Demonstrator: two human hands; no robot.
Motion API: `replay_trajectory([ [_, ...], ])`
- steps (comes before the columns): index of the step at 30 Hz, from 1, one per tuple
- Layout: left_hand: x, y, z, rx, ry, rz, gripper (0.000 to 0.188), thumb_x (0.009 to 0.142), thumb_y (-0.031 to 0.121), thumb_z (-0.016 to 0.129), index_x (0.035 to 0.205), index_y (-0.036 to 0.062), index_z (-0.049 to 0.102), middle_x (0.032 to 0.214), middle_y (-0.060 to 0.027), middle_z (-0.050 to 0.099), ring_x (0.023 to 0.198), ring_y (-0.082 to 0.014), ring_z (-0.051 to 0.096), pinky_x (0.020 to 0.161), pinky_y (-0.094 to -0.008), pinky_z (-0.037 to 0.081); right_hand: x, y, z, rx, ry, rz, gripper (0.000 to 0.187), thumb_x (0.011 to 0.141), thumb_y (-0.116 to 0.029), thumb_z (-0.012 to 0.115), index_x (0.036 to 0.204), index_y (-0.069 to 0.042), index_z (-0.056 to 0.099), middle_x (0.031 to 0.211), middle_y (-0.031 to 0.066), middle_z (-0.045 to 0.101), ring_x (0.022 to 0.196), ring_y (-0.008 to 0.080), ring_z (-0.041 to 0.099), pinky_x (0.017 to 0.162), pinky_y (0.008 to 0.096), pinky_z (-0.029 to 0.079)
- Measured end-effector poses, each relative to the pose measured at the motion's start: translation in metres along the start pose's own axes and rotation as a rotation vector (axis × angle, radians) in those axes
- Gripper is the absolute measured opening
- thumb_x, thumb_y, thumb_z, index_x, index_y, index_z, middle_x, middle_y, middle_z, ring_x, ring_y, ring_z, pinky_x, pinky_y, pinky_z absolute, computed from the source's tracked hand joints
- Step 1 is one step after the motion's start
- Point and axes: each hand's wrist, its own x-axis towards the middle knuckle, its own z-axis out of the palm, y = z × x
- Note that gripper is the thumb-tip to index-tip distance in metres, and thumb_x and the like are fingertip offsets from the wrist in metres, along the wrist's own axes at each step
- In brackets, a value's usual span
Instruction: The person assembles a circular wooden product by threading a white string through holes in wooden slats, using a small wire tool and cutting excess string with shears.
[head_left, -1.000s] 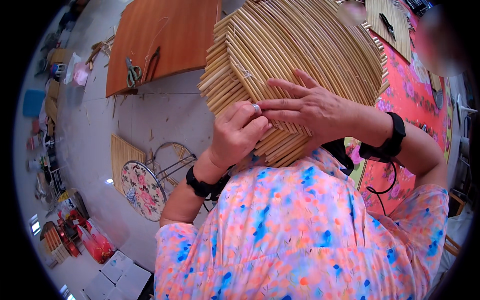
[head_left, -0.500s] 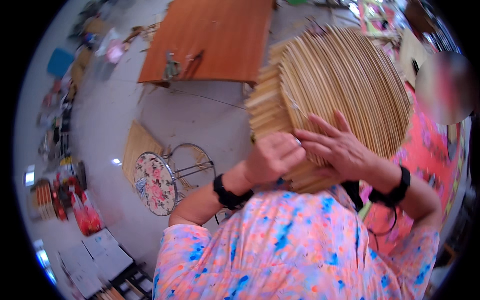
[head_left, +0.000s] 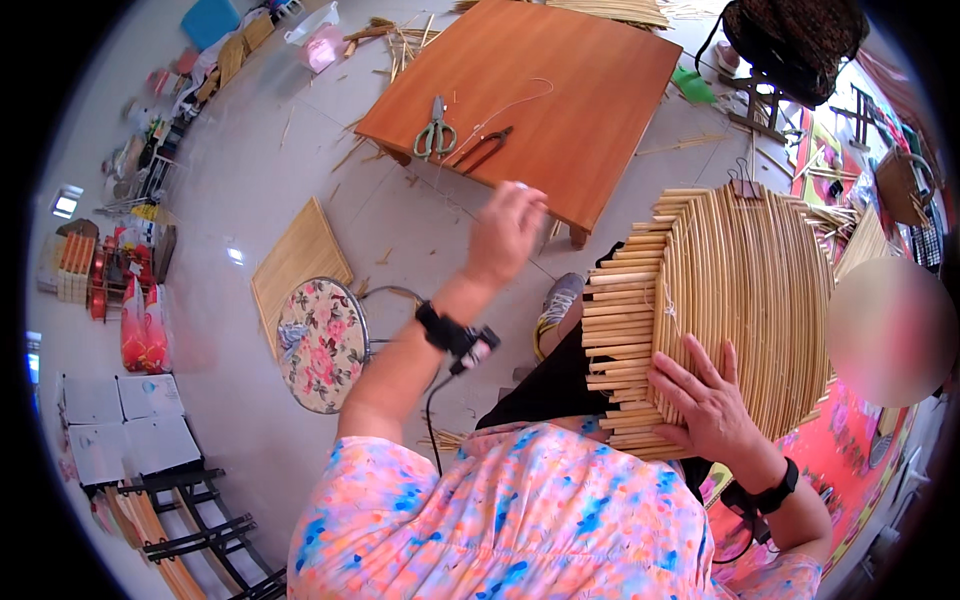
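Note:
A rounded panel of pale reed stalks point(head_left: 760, 290), bound side by side, rests against my lap. A second layer of shorter stalks point(head_left: 620, 350) juts out along its left side, crossing the others. My right hand point(head_left: 708, 405) lies on the panel's lower part with fingers spread. A white thread point(head_left: 672, 305) shows on the stalks above those fingertips. Raised left of the panel, near the table's front edge, my left hand point(head_left: 508, 232) is closed in a pinch. Something small and pale shows at its fingertips, too small to name.
A low wooden table point(head_left: 540, 100) ahead carries green-handled scissors point(head_left: 436, 130), pliers point(head_left: 484, 150) and a loose string point(head_left: 515, 103). To the left stand a floral round stool point(head_left: 322, 345) and a flat woven board point(head_left: 300, 255). A dark bag point(head_left: 795, 45) sits at the far right.
My left hand has left the panel and swung up and leftward, away from my right hand. My right hand stays on the panel. The view has shifted, showing more of the table.

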Motion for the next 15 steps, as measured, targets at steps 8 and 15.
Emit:
replay_trajectory([
  [8,0.037,-0.218,0.037,0.437,-0.164,-0.122,0.03,0.084,0.026,0.069,0.103,0.0038,0.062,0.116,-0.0206,0.055,0.11,-0.0399,0.055,0.093,-0.0471,0.047,0.003,-0.004,0.002,0.002,-0.035,0.042,0.071,0.073,-0.045,0.073,0.136,-0.019,0.054,0.149,-0.0043,0.043,0.145,0.0333,0.025,0.114,0.0654,0.001],
  [15,0.082,-0.289,0.071,0.603,-0.328,-0.068,0.04,0.083,0.031,0.069,0.109,0.002,0.059,0.119,-0.0192,0.055,0.11,-0.0373,0.055,0.09,-0.0468,0.049,0.003,0.001,0.003,0.021,-0.052,0.033,0.064,0.08,-0.046,0.066,0.136,-0.02,0.054,0.151,-0.0055,0.041,0.146,0.0313,0.023,0.113,0.0646,-0.002],
])
